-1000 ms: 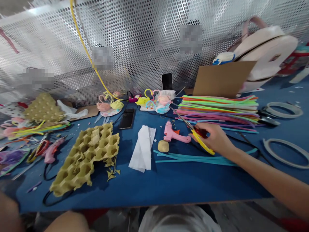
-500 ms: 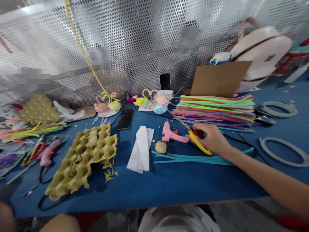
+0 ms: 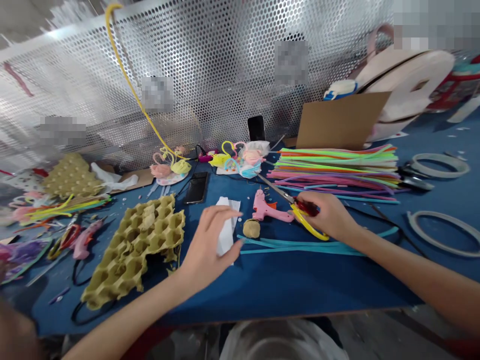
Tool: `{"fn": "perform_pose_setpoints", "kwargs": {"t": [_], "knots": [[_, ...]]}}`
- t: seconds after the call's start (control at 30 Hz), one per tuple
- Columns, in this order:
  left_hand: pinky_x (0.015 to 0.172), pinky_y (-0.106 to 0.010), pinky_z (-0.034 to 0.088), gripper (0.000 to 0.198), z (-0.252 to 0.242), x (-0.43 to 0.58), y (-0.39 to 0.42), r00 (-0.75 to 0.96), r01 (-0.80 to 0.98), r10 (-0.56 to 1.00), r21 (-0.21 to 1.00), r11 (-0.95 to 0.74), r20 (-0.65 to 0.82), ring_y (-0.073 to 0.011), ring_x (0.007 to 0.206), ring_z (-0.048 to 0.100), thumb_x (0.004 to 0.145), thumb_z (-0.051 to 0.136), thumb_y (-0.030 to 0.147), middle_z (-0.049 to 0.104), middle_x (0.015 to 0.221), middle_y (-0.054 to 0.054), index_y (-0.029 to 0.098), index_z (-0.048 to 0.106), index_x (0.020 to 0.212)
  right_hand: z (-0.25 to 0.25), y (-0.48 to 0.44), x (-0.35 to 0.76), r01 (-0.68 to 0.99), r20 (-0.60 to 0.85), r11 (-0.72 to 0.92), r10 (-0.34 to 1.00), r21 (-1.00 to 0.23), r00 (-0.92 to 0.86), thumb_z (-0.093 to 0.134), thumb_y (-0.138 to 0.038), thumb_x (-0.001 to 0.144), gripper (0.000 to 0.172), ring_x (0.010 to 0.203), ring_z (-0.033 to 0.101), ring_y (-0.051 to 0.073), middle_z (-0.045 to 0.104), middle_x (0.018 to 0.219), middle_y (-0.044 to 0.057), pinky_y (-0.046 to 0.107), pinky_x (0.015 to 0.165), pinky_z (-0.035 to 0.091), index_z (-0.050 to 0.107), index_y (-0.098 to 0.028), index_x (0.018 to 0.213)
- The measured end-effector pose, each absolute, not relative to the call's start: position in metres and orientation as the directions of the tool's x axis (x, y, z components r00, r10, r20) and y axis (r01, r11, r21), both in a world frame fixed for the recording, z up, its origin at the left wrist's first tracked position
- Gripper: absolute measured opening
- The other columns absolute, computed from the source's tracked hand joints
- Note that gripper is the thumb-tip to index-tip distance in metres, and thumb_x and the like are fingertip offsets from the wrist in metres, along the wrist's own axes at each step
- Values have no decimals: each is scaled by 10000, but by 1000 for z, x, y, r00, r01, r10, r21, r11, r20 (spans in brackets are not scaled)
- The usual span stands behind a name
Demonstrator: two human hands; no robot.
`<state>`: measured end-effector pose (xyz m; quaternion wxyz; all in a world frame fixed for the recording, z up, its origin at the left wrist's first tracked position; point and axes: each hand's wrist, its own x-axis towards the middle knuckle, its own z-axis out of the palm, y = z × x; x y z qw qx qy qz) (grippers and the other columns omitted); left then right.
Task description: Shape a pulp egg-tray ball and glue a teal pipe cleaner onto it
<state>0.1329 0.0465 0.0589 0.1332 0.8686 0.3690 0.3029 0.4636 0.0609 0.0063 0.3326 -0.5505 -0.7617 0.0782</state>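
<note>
My right hand grips a pair of scissors with red and yellow handles, its blades pointing up and left. Over the folded white paper hovers my left hand, fingers apart and nothing in them. Just right of its fingertips sits a small tan ball-shaped piece. A pink glue gun lies behind that piece, near the scissors. Several blue pipe cleaners stretch along the table in front of the glue gun and pass under my right forearm.
A torn egg carton lies at left, beside a second pink glue gun. Bundled colourful pipe cleaners lie at right behind my hand. A phone and small craft birds are farther back, before a perforated metal screen.
My left hand has come into view from the lower left and reached over the white paper. My right hand stays almost in place with the scissors. The view has shifted slightly.
</note>
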Motion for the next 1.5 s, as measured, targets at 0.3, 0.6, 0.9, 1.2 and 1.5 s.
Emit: {"fn": "perform_pose_setpoints", "kwargs": {"t": [0.3, 0.6, 0.9, 1.2, 1.5], "knots": [[1042, -536, 453, 492, 17, 159, 86, 663, 623, 700, 324, -712, 266, -348, 1193, 559, 789, 794, 380, 606, 1251, -115, 233, 631, 1229, 6, 60, 463, 793, 415, 381, 892, -475, -180, 649, -378, 867, 212, 599, 475, 145, 593, 691, -4, 263, 570, 334, 547, -223, 764], [771, -337, 545, 418, 24, 144, 85, 527, 54, 840, 981, -186, 130, -233, 959, 670, 895, 654, 322, 626, 1245, -127, 229, 583, 1296, 13, 58, 460, 775, 451, 411, 873, -480, -183, 648, -318, 839, 109, 629, 540, 162, 653, 766, 20, 270, 584, 379, 587, -228, 846], [803, -291, 536, 541, 27, 136, 85, 448, -213, 894, 968, 135, -26, -197, 1011, 648, 811, 798, 310, 635, 1199, -88, 255, 597, 1310, 14, 55, 461, 802, 412, 469, 857, -370, -311, 669, -420, 879, 199, 702, 632, 189, 709, 849, 39, 289, 597, 385, 665, -222, 895], [732, -277, 572, 464, 22, 132, 88, 405, -141, 912, 990, -2, 60, -192, 904, 681, 804, 812, 394, 669, 1074, -72, 203, 618, 1181, 9, 54, 460, 818, 423, 507, 826, -271, -372, 656, -402, 892, 178, 710, 663, 192, 728, 860, 43, 297, 569, 353, 682, -228, 922], [856, -294, 565, 562, 18, 130, 86, 424, -172, 904, 985, 23, 53, -209, 1034, 661, 857, 772, 356, 670, 1251, -112, 218, 598, 1374, 9, 54, 461, 805, 415, 534, 814, -260, -407, 666, -377, 891, 148, 674, 654, 172, 721, 836, 27, 289, 542, 335, 676, -230, 893]]}}
